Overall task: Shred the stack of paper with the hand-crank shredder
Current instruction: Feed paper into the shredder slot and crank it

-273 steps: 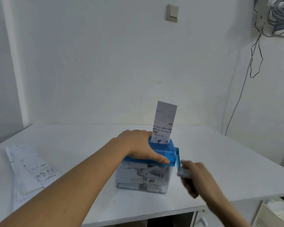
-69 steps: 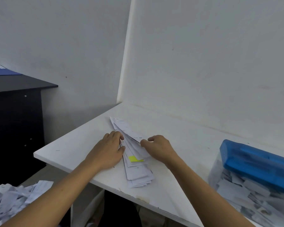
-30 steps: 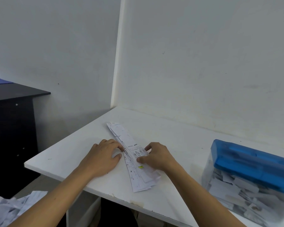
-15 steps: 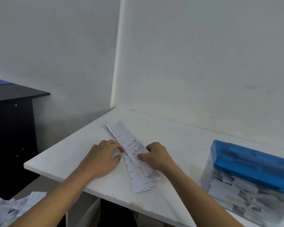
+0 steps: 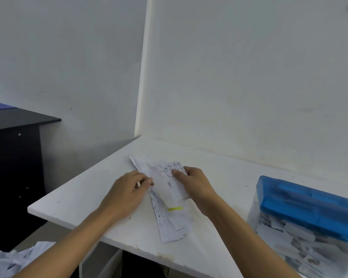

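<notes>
Your left hand (image 5: 129, 194) lies palm down on the table (image 5: 72, 205), the forearm reaching in from the lower left. Its knuckles are raised and its fingers bent so that the tips meet the left edge of the stack (image 5: 170, 223); whether they pinch a sheet there or only press on it, I cannot tell. Your right hand (image 5: 197, 184) comes in from the lower right with the wrist turned inward. Its thumb lies flat on top of a printed slip (image 5: 167, 178) and its other fingers curl round the far edge, so the slip is pinched between them, its near end lying over the stack. The two hands are near each other but apart, with the slip between them. The stack lies on the table near the left front corner, running diagonally away from you, its sheets fanned a little at the near end; a yellow tab (image 5: 175, 208) shows just below the slip. The shredder (image 5: 309, 205), a blue top over a clear bin full of shreds, stands on the table at your right, apart from the stack and both hands.
</notes>
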The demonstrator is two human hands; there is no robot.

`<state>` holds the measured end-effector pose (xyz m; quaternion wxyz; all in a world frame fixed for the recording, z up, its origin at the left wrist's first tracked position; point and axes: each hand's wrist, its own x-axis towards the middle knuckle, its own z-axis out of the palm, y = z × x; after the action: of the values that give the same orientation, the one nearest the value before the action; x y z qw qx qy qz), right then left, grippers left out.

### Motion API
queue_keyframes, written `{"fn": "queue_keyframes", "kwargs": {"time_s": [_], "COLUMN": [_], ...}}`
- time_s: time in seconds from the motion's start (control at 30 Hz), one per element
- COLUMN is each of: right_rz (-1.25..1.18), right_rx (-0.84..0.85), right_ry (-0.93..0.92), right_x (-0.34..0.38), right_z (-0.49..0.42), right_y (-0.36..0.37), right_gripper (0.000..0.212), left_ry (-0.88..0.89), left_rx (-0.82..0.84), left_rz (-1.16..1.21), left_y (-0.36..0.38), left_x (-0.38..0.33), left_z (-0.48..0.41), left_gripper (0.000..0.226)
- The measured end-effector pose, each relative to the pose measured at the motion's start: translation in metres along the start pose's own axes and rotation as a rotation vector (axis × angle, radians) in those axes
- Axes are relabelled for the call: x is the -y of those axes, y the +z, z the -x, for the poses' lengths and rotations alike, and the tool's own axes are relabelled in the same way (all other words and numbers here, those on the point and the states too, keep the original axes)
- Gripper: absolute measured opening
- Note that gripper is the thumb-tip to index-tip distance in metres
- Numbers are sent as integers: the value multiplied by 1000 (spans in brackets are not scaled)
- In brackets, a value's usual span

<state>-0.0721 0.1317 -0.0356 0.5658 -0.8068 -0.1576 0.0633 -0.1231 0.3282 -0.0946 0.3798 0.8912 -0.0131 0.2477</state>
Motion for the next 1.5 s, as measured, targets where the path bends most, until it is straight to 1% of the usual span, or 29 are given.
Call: {"fn": "queue_keyframes", "kwargs": {"time_s": [0.07, 0.1, 0.17, 0.2, 0.27, 0.3, 0.37, 0.5, 0.57, 0.7, 0.77, 0.9, 1.03, 1.17, 1.3, 1.37, 1.47, 1.5], "right_rz": [-48, -51, -57, -64, -59, -51, -21, 188, 262, 344, 382, 465, 546, 577, 547, 546, 585, 602], "right_rx": [-12, -22, -23, -33, -87, -107, -137, -160, -197, -276, -299, -339, -357, -324, -396, -428, -360, -343], "right_ry": [-30, -51, -107, -137, -187, -206, -247, -307, -349, -374, -355, -306, -239, -159, -201, -215, -175, -161], "right_x": [9, 14, 24, 30, 41, 48, 62, 86, 93, 98, 97, 82, 50, 16, 10, 9, 1, -3], "right_z": [1, 2, 9, 14, 22, 27, 39, 66, 76, 100, 111, 128, 137, 143, 149, 150, 152, 154], "right_y": [0, -1, -5, -7, -20, -26, -50, -107, -136, -188, -210, -243, -263, -275, -282, -285, -287, -287], "right_gripper": [30, 31, 30, 30, 28, 26, 27, 32, 30, 27, 30, 38, 34, 33, 35, 38, 52, 53], "left_ry": [-107, -136, -123, -98, -53, -37, 15, 141, 207, 305, 345, 406, 402, 373, 380, 382, 369, 360], "left_rx": [31, 68, 117, 129, 137, 140, 151, 207, 239, 299, 311, 339, 408, 479, 461, 457, 480, 482], "left_rz": [296, 386, 437, 436, 448, 466, 496, 531, 535, 498, 455, 354, 281, 247, 282, 284, 276, 277], "left_y": [0, 1, 7, 10, 15, 14, 13, 17, 23, 39, 48, 75, 108, 132, 136, 137, 143, 146], "left_x": [-26, -40, -66, -78, -103, -114, -139, -187, -212, -262, -282, -305, -310, -304, -312, -316, -311, -308], "left_z": [-1, -3, -8, -11, -18, -21, -27, -39, -43, -47, -48, -51, -47, -38, -40, -43, -41, -39], "left_gripper": [40, 47, 54, 50, 32, 29, 30, 31, 33, 49, 52, 50, 49, 48, 41, 40, 40, 39]}}
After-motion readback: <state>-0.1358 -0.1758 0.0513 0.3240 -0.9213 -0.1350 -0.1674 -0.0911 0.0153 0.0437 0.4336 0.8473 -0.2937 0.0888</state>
